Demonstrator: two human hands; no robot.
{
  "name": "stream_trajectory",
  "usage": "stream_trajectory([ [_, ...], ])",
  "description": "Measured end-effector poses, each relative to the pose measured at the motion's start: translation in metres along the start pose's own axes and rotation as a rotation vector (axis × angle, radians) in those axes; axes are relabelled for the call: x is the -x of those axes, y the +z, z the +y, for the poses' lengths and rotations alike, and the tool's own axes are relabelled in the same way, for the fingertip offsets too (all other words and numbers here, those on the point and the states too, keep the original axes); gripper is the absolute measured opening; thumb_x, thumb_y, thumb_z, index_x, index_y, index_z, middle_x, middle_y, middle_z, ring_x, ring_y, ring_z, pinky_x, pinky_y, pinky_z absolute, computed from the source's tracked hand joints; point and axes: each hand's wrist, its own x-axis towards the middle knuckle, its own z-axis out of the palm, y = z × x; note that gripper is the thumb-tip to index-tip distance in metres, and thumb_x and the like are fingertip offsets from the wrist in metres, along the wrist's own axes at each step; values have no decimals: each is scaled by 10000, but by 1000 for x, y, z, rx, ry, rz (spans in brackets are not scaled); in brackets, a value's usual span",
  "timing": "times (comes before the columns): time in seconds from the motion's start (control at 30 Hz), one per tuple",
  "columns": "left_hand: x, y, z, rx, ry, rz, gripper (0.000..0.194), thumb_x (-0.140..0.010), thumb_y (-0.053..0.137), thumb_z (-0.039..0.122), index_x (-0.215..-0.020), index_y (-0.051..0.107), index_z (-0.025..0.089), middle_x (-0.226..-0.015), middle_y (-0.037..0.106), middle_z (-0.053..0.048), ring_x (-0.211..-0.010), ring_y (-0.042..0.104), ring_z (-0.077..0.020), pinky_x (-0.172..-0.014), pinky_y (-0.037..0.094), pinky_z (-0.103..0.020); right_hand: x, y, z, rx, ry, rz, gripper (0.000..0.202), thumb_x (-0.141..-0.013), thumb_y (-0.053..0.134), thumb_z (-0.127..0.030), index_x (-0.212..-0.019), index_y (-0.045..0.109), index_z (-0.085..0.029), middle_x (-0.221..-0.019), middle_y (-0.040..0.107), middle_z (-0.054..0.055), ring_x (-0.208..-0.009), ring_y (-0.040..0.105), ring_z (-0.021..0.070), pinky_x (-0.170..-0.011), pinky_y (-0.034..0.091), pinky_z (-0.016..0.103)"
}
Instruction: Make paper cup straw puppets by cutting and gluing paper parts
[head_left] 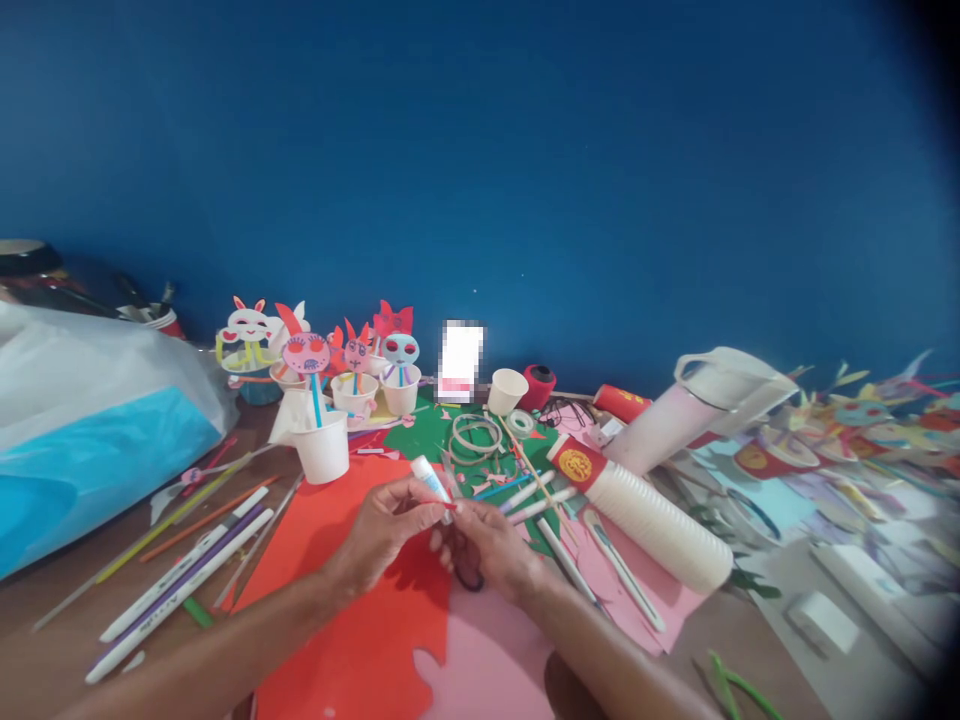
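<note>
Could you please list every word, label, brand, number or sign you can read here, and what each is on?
No words or numbers are legible.
White markers at left: dark lettering, too blurred to read.
Glue stick: bluish label, too small to read.
Cup stack: round gold emblem on its red end, details unclear.
Pixelated white object: any text is obscured.

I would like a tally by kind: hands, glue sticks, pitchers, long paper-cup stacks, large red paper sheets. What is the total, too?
Hands: 2
Glue stick: 1
Pitcher: 1
Long paper-cup stack: 1
Large red paper sheet: 1
Total: 6
</note>
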Motion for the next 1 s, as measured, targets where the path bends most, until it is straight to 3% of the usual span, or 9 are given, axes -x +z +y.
stream_trajectory([
  [0.3,2,-2,3,-110,-19,133,56,-716,610,203,-681,618,160,-673,635,-15,-656,566,-145,-673,424,-280,1,1,-2,251,-42,129,391,-720,561,-522,-637,500,-144,-443,458,-53,-335,391,46,-348,261,171],
  [0.5,1,-1,2,-167,-14,251,77,-681,647,222,-631,620,171,-660,606,20,-644,500,-95,-633,379,-202,1,3,-2,347,-113,174,371,-696,587,-518,-715,474,-165,-486,435,-67,-384,376,52,-376,258,174],
  [0.6,0,-1,1,-144,-17,240,63,-681,645,220,-646,628,171,-666,608,16,-635,487,-93,-611,370,-199,1,2,-1,424,-169,233,358,-665,642,-474,-733,476,-165,-545,444,-62,-440,383,52,-409,271,172],
  [0.67,0,0,0,-122,-19,229,66,-683,644,221,-646,629,169,-636,591,20,-614,473,-88,-599,364,-199,3,2,-1,477,-161,241,328,-714,598,-469,-715,483,-161,-549,444,-57,-432,374,49,-408,269,173],
  [0.87,1,3,3,-8,-40,171,95,-684,643,235,-631,612,163,-576,579,19,-569,490,-102,-586,377,-231,9,6,-11,443,-100,70,480,-850,299,-542,-710,536,-148,-566,509,4,-430,414,78,-401,308,198],
  [0.93,1,4,4,13,-22,159,91,-684,643,232,-632,615,162,-600,600,12,-582,504,-108,-593,380,-234,10,7,-14,503,-139,113,450,-841,336,-538,-711,532,-155,-576,497,0,-470,419,86,-436,323,204],
  [1.0,1,5,5,12,-8,174,83,-675,651,222,-627,621,161,-628,613,9,-601,509,-108,-602,378,-229,9,7,-13,596,-214,208,343,-776,502,-507,-753,515,-165,-597,474,-22,-507,400,83,-460,311,197],
])
